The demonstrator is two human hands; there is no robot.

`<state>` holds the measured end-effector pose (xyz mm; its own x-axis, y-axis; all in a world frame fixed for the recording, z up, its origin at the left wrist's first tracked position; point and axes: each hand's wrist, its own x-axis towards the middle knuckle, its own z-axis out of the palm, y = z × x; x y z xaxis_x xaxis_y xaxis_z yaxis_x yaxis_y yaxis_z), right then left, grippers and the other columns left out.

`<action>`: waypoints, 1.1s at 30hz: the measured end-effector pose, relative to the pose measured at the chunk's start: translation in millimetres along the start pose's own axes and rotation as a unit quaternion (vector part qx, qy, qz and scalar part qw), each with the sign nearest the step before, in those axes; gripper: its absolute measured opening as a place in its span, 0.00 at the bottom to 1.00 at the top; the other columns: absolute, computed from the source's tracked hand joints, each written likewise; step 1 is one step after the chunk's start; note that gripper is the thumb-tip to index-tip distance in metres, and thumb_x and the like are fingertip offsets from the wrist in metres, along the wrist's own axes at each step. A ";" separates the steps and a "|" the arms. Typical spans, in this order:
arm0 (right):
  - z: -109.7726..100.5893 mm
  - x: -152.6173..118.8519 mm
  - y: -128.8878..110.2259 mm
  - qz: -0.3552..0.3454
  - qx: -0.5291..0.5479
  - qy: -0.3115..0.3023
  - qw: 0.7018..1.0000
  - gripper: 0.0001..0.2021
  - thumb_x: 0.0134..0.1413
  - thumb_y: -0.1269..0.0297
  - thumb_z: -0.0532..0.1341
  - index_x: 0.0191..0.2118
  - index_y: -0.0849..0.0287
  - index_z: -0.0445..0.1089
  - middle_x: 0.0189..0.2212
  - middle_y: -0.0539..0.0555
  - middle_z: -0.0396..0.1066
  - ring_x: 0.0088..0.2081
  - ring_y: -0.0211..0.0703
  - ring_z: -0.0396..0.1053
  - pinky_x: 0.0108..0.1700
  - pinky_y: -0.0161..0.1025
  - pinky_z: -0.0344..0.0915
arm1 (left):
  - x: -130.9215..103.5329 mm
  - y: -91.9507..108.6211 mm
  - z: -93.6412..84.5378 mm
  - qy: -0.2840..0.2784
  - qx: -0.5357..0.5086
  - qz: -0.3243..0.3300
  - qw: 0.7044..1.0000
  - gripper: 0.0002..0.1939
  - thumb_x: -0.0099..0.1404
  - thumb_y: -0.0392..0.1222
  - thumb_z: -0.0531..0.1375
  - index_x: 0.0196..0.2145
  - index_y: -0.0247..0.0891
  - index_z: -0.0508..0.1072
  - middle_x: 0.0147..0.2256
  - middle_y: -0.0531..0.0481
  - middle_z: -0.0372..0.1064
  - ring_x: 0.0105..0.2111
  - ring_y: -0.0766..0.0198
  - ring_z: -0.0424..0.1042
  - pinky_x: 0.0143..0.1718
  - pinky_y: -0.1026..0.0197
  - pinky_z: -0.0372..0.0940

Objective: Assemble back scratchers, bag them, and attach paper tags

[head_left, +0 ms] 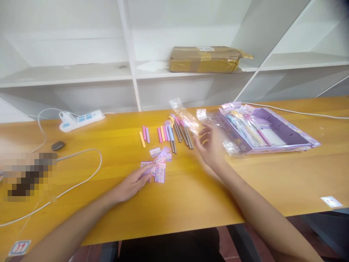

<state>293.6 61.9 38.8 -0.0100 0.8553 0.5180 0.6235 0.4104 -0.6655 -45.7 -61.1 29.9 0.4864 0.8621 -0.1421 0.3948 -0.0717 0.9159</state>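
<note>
My left hand (pixel 140 179) rests low over small printed cards (pixel 160 174) on the wooden table, its fingers on or near a purple claw-shaped head (pixel 164 153); whether it grips anything is hidden. My right hand (pixel 208 142), blurred, is raised with curved fingers beside a clear plastic wrapper (pixel 188 118), which seems to be between or just behind its fingertips. Left of that wrapper lie several metal rods with coloured claw heads (pixel 177 129). Pink, orange and purple tubes (pixel 163 134) lie beside them, and a smaller group of tubes (pixel 144 134) is further left.
On the right stands an open purple box (pixel 286 127) with wrapped pieces inside, crumpled plastic (pixel 231 147) at its near corner. A white power strip (pixel 81 120), cables and a dark object (pixel 57 146) are at left. A taped carton (pixel 204 60) sits on the shelf behind.
</note>
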 end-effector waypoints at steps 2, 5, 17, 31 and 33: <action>15.1 -28.4 -27.1 -0.036 0.087 -0.064 0.993 0.29 0.69 0.49 0.64 0.67 0.54 0.56 0.47 0.59 0.69 0.33 0.42 0.70 0.34 0.42 0.71 | 0.7 0.2 -0.7 -0.011 0.045 0.031 0.998 0.25 0.80 0.61 0.52 0.60 0.44 0.75 0.52 0.43 0.73 0.48 0.54 0.69 0.53 0.53 0.64; 31.9 -71.5 -59.7 -0.149 0.196 -0.209 0.946 0.40 0.62 0.42 0.70 0.70 0.52 0.53 0.50 0.60 0.68 0.40 0.46 0.73 0.41 0.45 0.75 | -1.7 0.8 1.1 -0.032 0.059 0.051 0.996 0.31 0.71 0.68 0.61 0.59 0.43 0.77 0.51 0.43 0.74 0.47 0.53 0.70 0.51 0.53 0.65; 32.4 -88.7 -65.9 -0.274 0.189 -0.474 0.815 0.26 0.61 0.45 0.71 0.52 0.58 0.68 0.44 0.55 0.72 0.38 0.40 0.69 0.42 0.37 0.67 | -0.1 -2.2 11.4 0.017 0.087 0.085 0.992 0.18 0.79 0.54 0.57 0.39 0.39 0.78 0.39 0.48 0.73 0.42 0.58 0.71 0.47 0.58 0.63; 27.4 -120.2 -83.5 -0.472 0.195 -0.515 0.688 0.32 0.52 0.39 0.75 0.52 0.60 0.78 0.44 0.54 0.71 0.43 0.44 0.66 0.48 0.43 0.57 | 1.9 -3.1 7.6 0.015 0.080 0.085 0.993 0.18 0.80 0.52 0.55 0.40 0.39 0.78 0.40 0.48 0.75 0.43 0.57 0.71 0.50 0.57 0.63; 26.0 -131.4 -87.2 -0.519 0.187 -0.504 0.665 0.23 0.54 0.45 0.74 0.44 0.61 0.79 0.45 0.56 0.71 0.43 0.46 0.66 0.47 0.45 0.56 | 1.9 -3.9 7.3 0.014 0.080 0.079 0.994 0.18 0.80 0.52 0.55 0.40 0.39 0.78 0.40 0.47 0.75 0.43 0.58 0.71 0.49 0.57 0.63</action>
<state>220.2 -78.0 14.7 -0.9193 -0.2487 0.3051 -0.3634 0.8339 -0.4153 -40.7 -62.9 23.4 0.5316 0.8469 0.0108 0.4349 -0.2838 0.8546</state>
